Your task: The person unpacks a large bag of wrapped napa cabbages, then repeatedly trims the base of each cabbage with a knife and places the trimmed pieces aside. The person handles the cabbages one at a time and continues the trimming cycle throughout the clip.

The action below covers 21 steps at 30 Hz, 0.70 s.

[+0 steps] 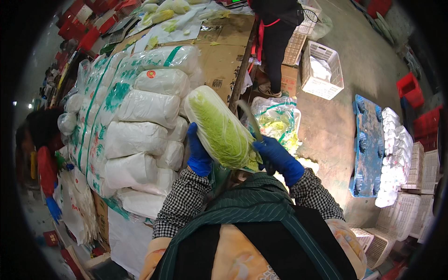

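Note:
A napa cabbage [220, 129], pale green with white ribs, lies tilted in front of my body. My left hand [199, 152], in a blue glove, holds it from its left side with the thumb raised along it. At the cabbage's lower right end is my right hand [278, 154], also blue-gloved. Its fingers are closed around what looks like a curved knife [250, 117], whose blade arcs up and to the left; the grip hides the handle. Loose leaf edges [254, 162] show beside the right fingers.
White-wrapped bundles [136, 140] in clear plastic are stacked left, on a cardboard-covered table [224, 45]. Plastic-lined leaf trimmings [276, 122] stand low on the right. One person [276, 45] stands ahead; another's gloved hand [53, 209] is far left. A white crate [323, 87] and blue pallet [367, 150] are rightward.

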Tool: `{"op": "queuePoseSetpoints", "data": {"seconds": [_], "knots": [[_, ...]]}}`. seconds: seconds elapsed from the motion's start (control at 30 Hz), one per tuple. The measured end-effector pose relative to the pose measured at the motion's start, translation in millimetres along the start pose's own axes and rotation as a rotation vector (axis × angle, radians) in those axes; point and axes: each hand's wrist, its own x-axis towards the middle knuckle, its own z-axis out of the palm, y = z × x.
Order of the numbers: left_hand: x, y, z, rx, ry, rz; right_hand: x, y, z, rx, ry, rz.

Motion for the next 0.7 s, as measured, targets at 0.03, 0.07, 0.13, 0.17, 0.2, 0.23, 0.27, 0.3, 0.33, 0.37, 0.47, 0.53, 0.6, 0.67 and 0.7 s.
{"op": "queuePoseSetpoints", "data": {"seconds": [0.03,0.07,0.13,0.17,0.2,0.23,0.27,0.3,0.33,0.37,0.47,0.53,0.6,0.67,0.7], "knots": [[1.7,0.5,-0.8,0.018,-0.015,-0.02,-5.4,-6.6,3.2,-0.027,0.041,-0.012],[2.4,1.7,-2.4,0.015,-0.061,-0.049,-8.4,-12.3,6.4,-0.043,0.059,-0.027],[0.8,7.4,-5.7,0.037,-0.078,-0.067,-10.8,-20.6,6.3,-0.011,0.103,0.013],[-0.2,11.7,-7.4,0.078,-0.075,-0.063,-13.3,-22.1,2.9,0.057,0.074,-0.041],[-0.6,15.7,-8.7,0.125,-0.057,-0.059,-14.2,-22.8,-1.6,0.119,0.027,-0.026],[-0.3,19.3,-9.8,0.164,-0.096,-0.058,-16.6,-22.1,-6.3,0.215,-0.019,-0.066],[0.4,22.2,-10.3,0.21,-0.123,-0.059,-20.0,-22.7,-14.0,0.44,-0.194,-0.078],[1.8,23.8,-10.5,0.255,-0.148,-0.057,-25.8,-21.2,-17.7,0.569,-0.211,-0.158],[2.8,24.5,-9.9,0.32,-0.142,-0.037,-31.3,-22.4,-23.2,0.624,-0.184,-0.244],[4.2,23.6,-9.0,0.385,-0.135,-0.018,-38.2,-24.2,-28.4,0.59,-0.132,-0.266],[5.2,15.9,-2.5,0.409,-0.072,0.003,-40.4,-42.2,-46.4,0.462,0.118,-0.443],[3.5,8.7,3.4,0.294,-0.005,-0.062,-32.1,-47.6,-52.3,0.153,0.39,-0.274],[1.8,2.0,9.3,0.177,0.101,-0.117,-20.7,-35.2,-44.9,-0.57,0.554,-0.164],[1.1,-4.0,14.6,0.073,0.087,-0.101,-8.2,-5.8,-21.9,-0.365,0.302,-0.447],[1.5,-6.5,17.1,0.092,0.16,-0.108,-8.1,13.3,-8.9,-0.376,0.192,-0.598]]}}
